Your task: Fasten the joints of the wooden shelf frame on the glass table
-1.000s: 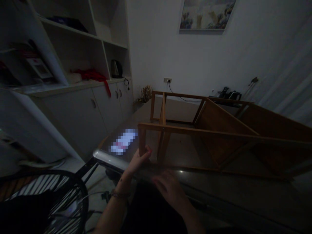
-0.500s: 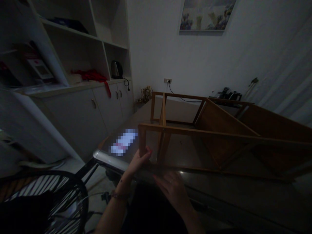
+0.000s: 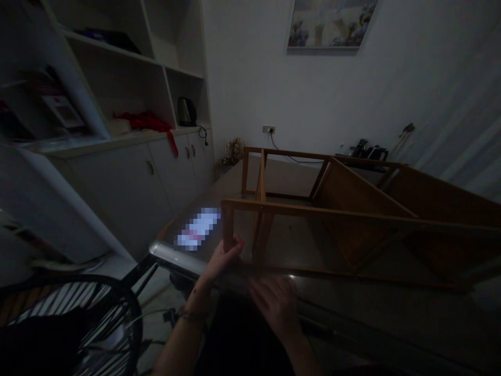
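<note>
A brown wooden shelf rack lies on its side across the table, its slanted shelf boards toward the right. My left hand is wrapped around the short upright bar at the rack's near left end, thumb on the inner side. Close by, my right hand rests at the table's front edge below the rack's lower rail, fingers extended and slightly bent. Nothing shows in it, though the dim light blurs its fingertips. A lit, pixelated phone-like screen lies left of the rack.
A black slatted round chair stands at lower left. White cabinets line the left wall, holding a kettle and red cloth. Behind the table are a wall socket with a cord, and dark appliances.
My right hand has shifted very slightly along the table edge. My left hand keeps its grip on the bar, and the rack stays in place.
</note>
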Motion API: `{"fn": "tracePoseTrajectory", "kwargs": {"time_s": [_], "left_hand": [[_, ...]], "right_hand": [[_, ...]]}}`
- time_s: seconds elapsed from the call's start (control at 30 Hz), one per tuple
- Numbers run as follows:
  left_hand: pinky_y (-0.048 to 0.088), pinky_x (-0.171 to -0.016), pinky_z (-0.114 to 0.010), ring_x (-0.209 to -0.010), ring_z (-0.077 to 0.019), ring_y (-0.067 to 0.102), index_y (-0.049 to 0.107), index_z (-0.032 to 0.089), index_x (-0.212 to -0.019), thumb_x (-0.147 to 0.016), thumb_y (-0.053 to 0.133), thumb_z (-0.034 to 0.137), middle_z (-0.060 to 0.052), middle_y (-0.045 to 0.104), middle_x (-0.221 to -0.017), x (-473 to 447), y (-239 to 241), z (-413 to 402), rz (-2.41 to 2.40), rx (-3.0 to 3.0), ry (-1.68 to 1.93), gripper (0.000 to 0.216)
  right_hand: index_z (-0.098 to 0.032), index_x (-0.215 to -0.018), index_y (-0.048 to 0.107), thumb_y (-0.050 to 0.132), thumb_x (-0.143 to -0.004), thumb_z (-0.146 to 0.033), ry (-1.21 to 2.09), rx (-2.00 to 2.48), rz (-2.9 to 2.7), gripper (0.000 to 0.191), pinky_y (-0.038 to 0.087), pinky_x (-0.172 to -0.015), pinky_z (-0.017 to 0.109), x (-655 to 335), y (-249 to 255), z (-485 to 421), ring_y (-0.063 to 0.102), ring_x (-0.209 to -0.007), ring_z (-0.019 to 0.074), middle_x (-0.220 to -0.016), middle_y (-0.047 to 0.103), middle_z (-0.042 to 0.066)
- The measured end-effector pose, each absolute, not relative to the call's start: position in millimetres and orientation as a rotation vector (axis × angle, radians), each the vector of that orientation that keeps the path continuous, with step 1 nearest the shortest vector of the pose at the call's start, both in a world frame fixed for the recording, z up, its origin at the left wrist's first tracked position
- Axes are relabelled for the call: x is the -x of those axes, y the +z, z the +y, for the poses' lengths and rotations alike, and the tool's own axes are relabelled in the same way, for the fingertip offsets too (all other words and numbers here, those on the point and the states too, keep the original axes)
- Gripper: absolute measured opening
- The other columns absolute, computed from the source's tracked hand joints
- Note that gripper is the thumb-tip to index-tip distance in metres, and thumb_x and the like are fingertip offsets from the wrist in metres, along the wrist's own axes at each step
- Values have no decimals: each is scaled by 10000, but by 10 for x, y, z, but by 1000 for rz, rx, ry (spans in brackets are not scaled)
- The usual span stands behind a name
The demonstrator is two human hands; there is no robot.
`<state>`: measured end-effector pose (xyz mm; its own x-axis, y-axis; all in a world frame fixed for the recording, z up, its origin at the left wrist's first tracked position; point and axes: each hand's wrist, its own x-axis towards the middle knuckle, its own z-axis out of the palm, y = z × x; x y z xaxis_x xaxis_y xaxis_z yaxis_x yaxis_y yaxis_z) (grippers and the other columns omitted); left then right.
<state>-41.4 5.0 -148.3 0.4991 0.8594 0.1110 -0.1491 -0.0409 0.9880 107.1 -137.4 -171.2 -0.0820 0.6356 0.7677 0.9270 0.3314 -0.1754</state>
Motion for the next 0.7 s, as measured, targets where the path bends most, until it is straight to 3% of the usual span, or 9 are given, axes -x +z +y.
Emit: {"fn": "tracePoseTrajectory", "kwargs": {"time_s": [0.23,0.47,0.7], "left_hand": [[293,-466,-178,-483,-64,346,475,192,-774,-768,660,576,85,367,-582,412,-1502,55,691,-1346,906,427],[271,-458,-180,-483,-65,333,475,187,-739,-758,661,586,80,370,-574,413,-1477,58,694,-1393,929,441],[283,-463,-179,-492,-63,334,475,185,-727,-752,677,571,80,368,-585,404,-1482,51,683,-1349,931,437]], "right_hand": [[-256,-939,654,574,-955,-317,-524,1470,-1658,102,307,-850,362,-997,-1735,-1423,596,-766,180,-837,719,-4],[-244,-763,574,549,-936,-270,-494,1551,-1742,176,280,-829,364,-948,-1738,-1404,542,-762,187,-755,640,-6],[-239,-725,534,520,-916,-226,-321,1604,-1747,192,261,-818,368,-875,-1691,-1374,518,-767,190,-706,594,-15]]}}
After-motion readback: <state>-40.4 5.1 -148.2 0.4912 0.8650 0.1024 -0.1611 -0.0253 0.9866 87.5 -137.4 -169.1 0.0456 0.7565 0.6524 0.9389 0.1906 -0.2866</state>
